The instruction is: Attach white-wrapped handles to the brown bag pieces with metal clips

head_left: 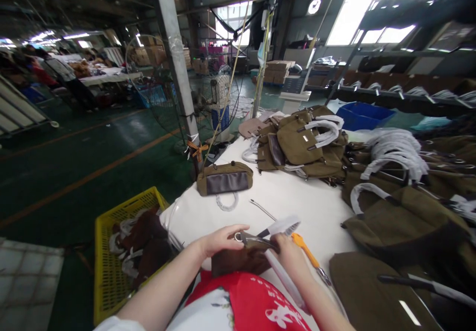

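A dark brown and olive handbag (238,261) stands upright against the front of my body at the table's near edge. My left hand (221,239) pinches its top corner beside a metal ring. At the other end of its top edge, my right hand (290,251) is closed on the bag next to a plastic-wrapped handle (284,225); its fingertips are partly hidden. Just right of that hand lies an orange-handled tool (305,249). Beyond the bag, a thin metal rod (263,209) rests on the white table (208,219).
A small olive bag (225,181) lies at the table's far left. Olive bags (297,142) with wrapped handles are heaped at the back, and more bags (401,217) fill the right side. A yellow basket (99,266) stands on the floor at left, near a metal post (178,63).
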`<state>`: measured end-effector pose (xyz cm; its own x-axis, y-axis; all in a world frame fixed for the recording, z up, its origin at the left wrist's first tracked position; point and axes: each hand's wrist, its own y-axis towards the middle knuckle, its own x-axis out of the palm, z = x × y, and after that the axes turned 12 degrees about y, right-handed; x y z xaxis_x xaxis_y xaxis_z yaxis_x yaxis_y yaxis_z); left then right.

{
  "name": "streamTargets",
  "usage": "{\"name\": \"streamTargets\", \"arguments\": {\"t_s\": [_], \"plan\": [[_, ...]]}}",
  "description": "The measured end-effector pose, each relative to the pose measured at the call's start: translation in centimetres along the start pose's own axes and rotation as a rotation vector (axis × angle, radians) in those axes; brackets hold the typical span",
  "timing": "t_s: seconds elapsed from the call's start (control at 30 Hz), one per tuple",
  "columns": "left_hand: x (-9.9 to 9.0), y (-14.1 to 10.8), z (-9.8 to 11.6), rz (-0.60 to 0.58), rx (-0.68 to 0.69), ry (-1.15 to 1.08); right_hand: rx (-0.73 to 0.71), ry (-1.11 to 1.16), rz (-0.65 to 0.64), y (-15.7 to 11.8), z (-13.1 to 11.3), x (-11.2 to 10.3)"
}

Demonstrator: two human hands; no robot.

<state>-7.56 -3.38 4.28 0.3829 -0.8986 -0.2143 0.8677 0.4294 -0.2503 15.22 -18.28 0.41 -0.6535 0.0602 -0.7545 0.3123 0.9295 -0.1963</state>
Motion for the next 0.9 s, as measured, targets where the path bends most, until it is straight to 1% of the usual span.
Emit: {"name": "streamTargets", "arguments": {"t_s": [0.03, 0.07, 0.1, 0.13, 0.17, 0.23, 0.27, 0.3, 0.33, 0.37, 0.43, 0.5, 0.53, 0.57, 0.6, 0.63, 0.67, 0.7, 0.73, 0.77, 0.8, 0.83, 0.87, 0.9], "plan": [[-1.1, 0.1, 0.6, -0.125, -0.058, -0.04, 0.006, 0.007, 0.016, 0.0, -0.1, 0.6], [-1.9, 0.3, 1.2, -0.204, -0.129, -0.027, 0.001, 0.023, 0.02, 0.1, -0.3, 1.0], [-2.4, 0.7, 1.8, -0.235, -0.195, 0.059, -0.015, 0.041, 0.011, 0.1, -0.7, 1.4], [-2.6, 1.2, 2.2, -0.247, -0.249, 0.213, -0.043, 0.063, -0.008, 0.2, -1.1, 1.7], [-2.5, 1.8, 2.5, -0.249, -0.288, 0.398, -0.084, 0.09, -0.039, 0.3, -1.6, 1.9], [-1.6, 3.1, 2.7, -0.278, -0.331, 0.721, -0.187, 0.149, -0.125, 0.4, -2.5, 2.1], [-1.0, 3.6, 2.6, -0.286, -0.349, 0.823, -0.235, 0.183, -0.178, 0.3, -2.9, 1.9], [-0.6, 3.9, 2.4, -0.269, -0.371, 0.886, -0.262, 0.224, -0.232, 0.0, -3.4, 1.7], [-0.5, 4.2, 2.1, -0.227, -0.39, 0.923, -0.266, 0.259, -0.287, -0.5, -3.8, 1.3], [-0.6, 4.4, 1.9, -0.161, -0.403, 0.95, -0.257, 0.281, -0.334, -1.2, -4.4, 0.8], [-1.7, 4.6, 1.8, 0.022, -0.426, 1.001, -0.234, 0.263, -0.378, -2.7, -5.7, -0.5], [-3.3, 4.6, 2.1, 0.196, -0.443, 1.031, -0.248, 0.189, -0.336, -4.0, -6.8, -2.1], [-4.0, 4.6, 2.4, 0.292, -0.427, 1.026, -0.27, 0.166, -0.295, -4.3, -7.0, -3.0], [-4.6, 4.4, 2.8, 0.384, -0.376, 1.004, -0.286, 0.175, -0.238, -4.2, -6.7, -3.9], [-5.0, 4.2, 3.2, 0.457, -0.293, 0.97, -0.29, 0.21, -0.167, -3.7, -5.9, -4.7], [-5.2, 3.9, 3.5, 0.514, -0.191, 0.929, -0.275, 0.263, -0.071, -2.8, -4.4, -5.5], [-5.2, 3.6, 3.8, 0.556, -0.088, 0.892, -0.227, 0.312, 0.05, -1.7, -2.3, -6.2], [-5.2, 3.2, 4.0, 0.589, -0.005, 0.865, -0.151, 0.359, 0.176, -0.3, 0.3, -6.7], [-5.1, 2.9, 4.2, 0.618, 0.043, 0.853, -0.012, 0.342, 0.327, 1.1, 3.0, -7.1], [-5.2, 2.6, 4.2, 0.663, 0.06, 0.844, 0.16, 0.273, 0.428, 2.3, 5.8, -7.2], [-5.3, 2.3, 4.2, 0.717, 0.058, 0.833, 0.3, 0.187, 0.424, 3.3, 8.3, -7.1], [-5.6, 2.0, 4.2, 0.769, 0.045, 0.818, 0.355, 0.148, 0.386, 3.8, 10.4, -6.8], [-6.1, 1.7, 4.1, 0.818, 0.029, 0.797, 0.374, 0.127, 0.348, 4.0, 11.9, -6.2], [-6.7, 1.4, 3.9, 0.861, 0.011, 0.775, 0.363, 0.113, 0.297, 3.8, 12.9, -5.5]]}}
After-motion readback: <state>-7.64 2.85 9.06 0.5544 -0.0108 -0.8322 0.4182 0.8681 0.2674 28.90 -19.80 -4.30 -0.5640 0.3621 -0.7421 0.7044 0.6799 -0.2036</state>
